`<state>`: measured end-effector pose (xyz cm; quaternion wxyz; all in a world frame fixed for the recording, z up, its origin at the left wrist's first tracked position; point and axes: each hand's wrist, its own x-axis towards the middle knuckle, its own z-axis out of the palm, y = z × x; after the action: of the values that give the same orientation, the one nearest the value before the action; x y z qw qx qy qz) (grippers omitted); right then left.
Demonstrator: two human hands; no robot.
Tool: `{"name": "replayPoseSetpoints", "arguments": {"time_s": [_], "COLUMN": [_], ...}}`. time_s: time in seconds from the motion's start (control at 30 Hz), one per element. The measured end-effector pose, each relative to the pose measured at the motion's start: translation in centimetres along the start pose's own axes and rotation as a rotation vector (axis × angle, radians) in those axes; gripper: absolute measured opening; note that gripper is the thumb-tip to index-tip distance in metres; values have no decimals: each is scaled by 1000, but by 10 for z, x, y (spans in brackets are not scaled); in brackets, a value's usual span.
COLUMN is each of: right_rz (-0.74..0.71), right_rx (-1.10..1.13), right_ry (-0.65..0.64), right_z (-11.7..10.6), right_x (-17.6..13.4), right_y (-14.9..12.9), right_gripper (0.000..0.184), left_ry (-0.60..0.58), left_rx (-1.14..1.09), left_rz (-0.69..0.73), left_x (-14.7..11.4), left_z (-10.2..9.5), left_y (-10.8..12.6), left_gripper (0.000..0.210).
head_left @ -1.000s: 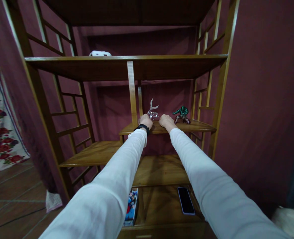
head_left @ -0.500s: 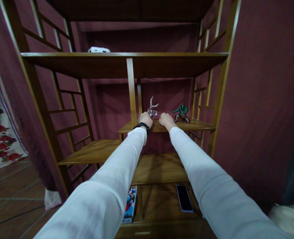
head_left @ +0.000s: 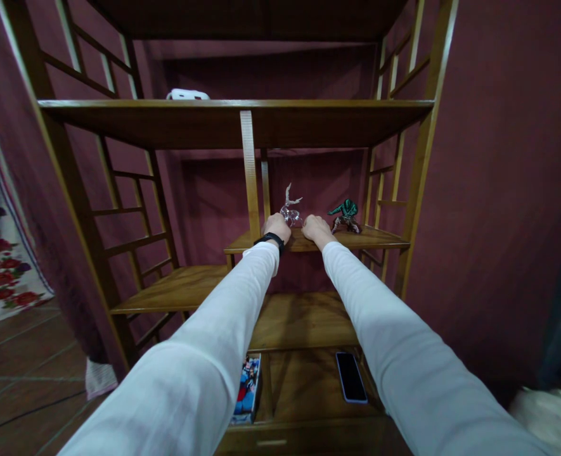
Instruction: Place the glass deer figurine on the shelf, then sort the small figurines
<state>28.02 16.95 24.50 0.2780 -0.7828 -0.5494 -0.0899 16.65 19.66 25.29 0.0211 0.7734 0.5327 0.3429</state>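
A clear glass deer figurine (head_left: 290,216) with tall antlers stands upright on the raised right shelf (head_left: 303,243). My left hand (head_left: 276,227), with a black band at its wrist, is closed at the deer's left side, its fingertips hidden behind the hand. On the other side my right hand (head_left: 315,229) has its fingers pinched at the deer's right end. Just right of that hand stands a green and brown figurine (head_left: 345,215), apart from it.
Wooden shelving (head_left: 246,177) surrounds both arms, with an upright post left of my hands. A white device (head_left: 188,94) lies on the upper shelf. Lower down are a phone (head_left: 351,378) and a box of small colourful items (head_left: 248,389). A flowered cloth (head_left: 4,253) hangs at left.
Almost nothing differs. The view has shifted very slightly, and both hands stay at the deer figurine, which stands in the same place.
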Motion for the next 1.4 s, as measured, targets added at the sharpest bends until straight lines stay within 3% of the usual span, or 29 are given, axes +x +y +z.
{"name": "replayPoseSetpoints", "arguments": {"time_s": [0.43, 0.63, 0.8, 0.9, 0.97, 1.03, 1.1, 1.2, 1.27, 1.4], "right_rz": [15, -51, -195, -262, -279, -259, -235, -201, -141, -84], "right_rx": [36, 85, 216, 350, 455, 571, 681, 801, 837, 854], "right_ry": [-14, 100, 377, 488, 525, 521, 465, 283, 168, 32], "right_z": [-7, -15, -26, -28, -22, -6, 25, 95, 150, 242], "right_x": [-4, -15, -51, -92, -126, -165, -208, -276, -319, -384], "right_y": [-1, 8, 13, 11, 11, 13, 18, 27, 32, 33], "right_gripper": [37, 36, 37, 37, 35, 32, 30, 33, 34, 35], "left_ry": [8, 27, 134, 263, 259, 209, 105, -138, -300, -613], "left_rx": [35, 100, 147, 161, 166, 150, 142, 173, 186, 215], "left_rz": [44, 65, 167, 421, 546, 587, 596, 561, 460, 247], "left_x": [-3, -17, -53, -92, -126, -167, -211, -277, -317, -373], "left_z": [-2, -10, -21, -27, -25, -16, 2, 43, 72, 112], "left_y": [2, 5, 17, 22, 17, 1, -27, -84, -124, -186], "left_gripper": [42, 32, 25, 28, 27, 26, 25, 33, 40, 36]}}
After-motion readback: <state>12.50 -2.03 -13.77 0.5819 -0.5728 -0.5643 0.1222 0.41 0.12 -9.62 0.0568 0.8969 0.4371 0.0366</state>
